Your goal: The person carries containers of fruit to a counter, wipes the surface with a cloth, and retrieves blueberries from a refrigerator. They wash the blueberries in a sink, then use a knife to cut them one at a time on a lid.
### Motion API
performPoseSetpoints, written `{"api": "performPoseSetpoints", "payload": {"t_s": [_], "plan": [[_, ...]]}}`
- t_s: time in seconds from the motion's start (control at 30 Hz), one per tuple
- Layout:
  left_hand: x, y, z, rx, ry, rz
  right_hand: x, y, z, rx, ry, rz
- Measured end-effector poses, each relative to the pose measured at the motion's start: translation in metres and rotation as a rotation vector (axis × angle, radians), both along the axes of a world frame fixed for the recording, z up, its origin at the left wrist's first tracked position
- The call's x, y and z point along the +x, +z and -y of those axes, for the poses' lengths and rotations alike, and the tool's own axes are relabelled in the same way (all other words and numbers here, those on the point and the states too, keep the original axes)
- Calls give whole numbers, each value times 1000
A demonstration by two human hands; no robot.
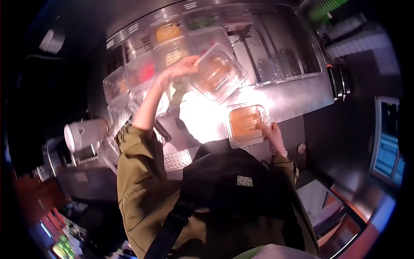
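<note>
My left hand (186, 66) is closed on the edge of a clear plastic food container (217, 71), which is tilted over the counter's rear side. Brownish-orange smears show through its base. In my right hand (274, 136), gripped by its right rim, is a second clear container (230, 134). An orange-brown sauce (246, 123) covers its bottom. That one sits lower, near the counter's front edge and close to my apron (220, 172). The two containers are apart.
Behind my hands, clear tubs hold yellow food (168, 32), red food (146, 71) and green food (200, 22). To their right is a wet metal well (276, 52). A white bucket (86, 134) stands at left. The steel counter (297, 95) reflects bright light.
</note>
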State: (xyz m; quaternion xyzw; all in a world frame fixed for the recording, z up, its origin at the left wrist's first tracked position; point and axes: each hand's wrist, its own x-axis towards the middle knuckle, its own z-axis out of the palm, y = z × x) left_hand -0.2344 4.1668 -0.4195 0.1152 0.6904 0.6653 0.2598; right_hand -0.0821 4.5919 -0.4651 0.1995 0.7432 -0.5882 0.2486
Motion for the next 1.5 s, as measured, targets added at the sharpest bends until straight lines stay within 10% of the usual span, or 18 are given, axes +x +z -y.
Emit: {"api": "performPoseSetpoints", "payload": {"t_s": [0.13, 0.33, 0.43, 0.6, 0.7, 0.8, 0.93, 1.07, 1.17, 1.27, 1.5], "plan": [[-90, -78, -4, -49, -399, 45, 8, 7, 6, -2, -54, 129], [-85, -104, -17, -294, -95, 93, 12, 38, 32, -200, -251, 7], [-94, -66, -45, -1043, -460, -333, 2, 56, 45, -212, -331, 58], [-46, -117, -72, -1772, -83, -1180, -13, 65, 53, -110, -266, 53], [-47, -118, -72, -1449, -66, -1149, -25, 75, 66, -125, -250, 3], [-47, -150, -72, -780, 397, -757, -39, 97, 81, -58, -174, -23], [13, 35, -51, -317, 370, 229, -56, 94, 104, -177, -224, -51], [66, -28, -43, -431, 325, 43, -81, 77, 137, -282, -120, 30], [62, -14, 8, 313, 634, 678, -105, 87, 192, -216, 3, 63], [64, -30, 74, 407, 682, 126, -126, 102, 260, -273, 123, 68], [51, 49, 185, 186, 1236, 146, -133, 77, 285, -346, 342, -40]]}}
